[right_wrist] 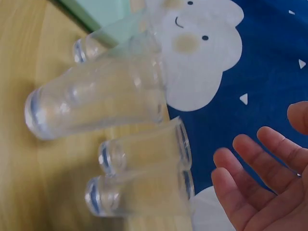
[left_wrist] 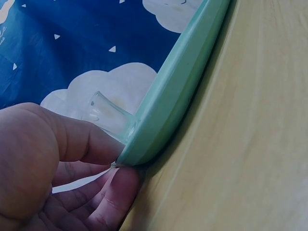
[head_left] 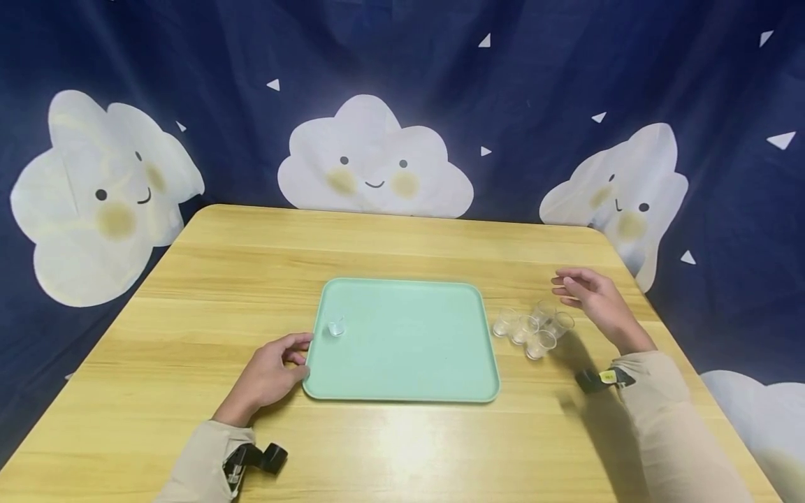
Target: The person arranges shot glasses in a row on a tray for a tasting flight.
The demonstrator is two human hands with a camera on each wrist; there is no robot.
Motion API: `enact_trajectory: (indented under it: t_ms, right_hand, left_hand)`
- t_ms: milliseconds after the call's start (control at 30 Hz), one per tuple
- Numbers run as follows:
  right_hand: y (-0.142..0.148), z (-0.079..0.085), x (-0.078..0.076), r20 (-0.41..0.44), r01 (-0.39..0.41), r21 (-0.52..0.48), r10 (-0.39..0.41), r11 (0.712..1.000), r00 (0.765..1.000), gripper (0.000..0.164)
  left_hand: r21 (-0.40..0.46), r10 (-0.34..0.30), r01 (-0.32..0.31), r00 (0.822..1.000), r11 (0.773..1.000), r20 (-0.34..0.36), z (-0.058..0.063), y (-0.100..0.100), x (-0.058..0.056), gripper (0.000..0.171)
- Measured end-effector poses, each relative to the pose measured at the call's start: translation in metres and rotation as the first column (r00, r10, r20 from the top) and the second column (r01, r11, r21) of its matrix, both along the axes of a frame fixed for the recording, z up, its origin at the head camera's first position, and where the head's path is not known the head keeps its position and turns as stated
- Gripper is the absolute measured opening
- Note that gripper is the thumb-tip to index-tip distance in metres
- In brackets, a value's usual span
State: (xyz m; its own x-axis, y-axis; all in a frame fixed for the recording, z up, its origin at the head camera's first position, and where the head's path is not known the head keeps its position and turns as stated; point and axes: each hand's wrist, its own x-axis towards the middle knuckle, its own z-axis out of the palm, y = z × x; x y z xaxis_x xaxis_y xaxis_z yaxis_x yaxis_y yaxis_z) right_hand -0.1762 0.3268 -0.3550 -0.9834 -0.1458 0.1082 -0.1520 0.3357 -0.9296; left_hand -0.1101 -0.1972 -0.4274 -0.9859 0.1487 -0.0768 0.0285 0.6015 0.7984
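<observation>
A mint-green tray (head_left: 405, 342) lies on the wooden table, and my left hand (head_left: 270, 374) pinches its left rim between thumb and fingers. On the tray, close to that rim, stands one small clear shot glass (head_left: 336, 326); the left wrist view shows the same glass (left_wrist: 113, 118) just past the thumb. Several more clear shot glasses (head_left: 541, 344) stand upright in a tight cluster off the tray's right edge. My right hand (head_left: 594, 300) hovers behind and right of them, holding nothing, its fingers (right_wrist: 243, 180) relaxed and apart from the glasses.
The wooden table (head_left: 402, 447) extends around the tray on every side. Behind it hangs a dark blue curtain (head_left: 233, 42) with smiling white clouds and small triangles. A black wrist camera (head_left: 273, 459) is strapped over the left sleeve, another camera (head_left: 589, 380) over the right.
</observation>
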Motion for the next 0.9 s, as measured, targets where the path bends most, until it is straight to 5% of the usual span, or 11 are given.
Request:
enact_trajectory:
  t_ms: [333, 900]
  right_hand:
    - [0.017, -0.016, 0.009, 0.035, 0.052, 0.280, -0.064, 0.958, 0.997, 0.047]
    - [0.024, -0.032, 0.020, 0.064, 0.005, 0.247, -0.021, 0.969, 0.998, 0.047]
  left_hand:
    - [0.001, 0.002, -0.002, 1.000, 1.000, 0.005, -0.001, 0.000, 0.000, 0.051]
    - [0.005, 0.002, -0.002, 1.000, 1.000, -0.023, -0.005, -0.001, 0.000, 0.050]
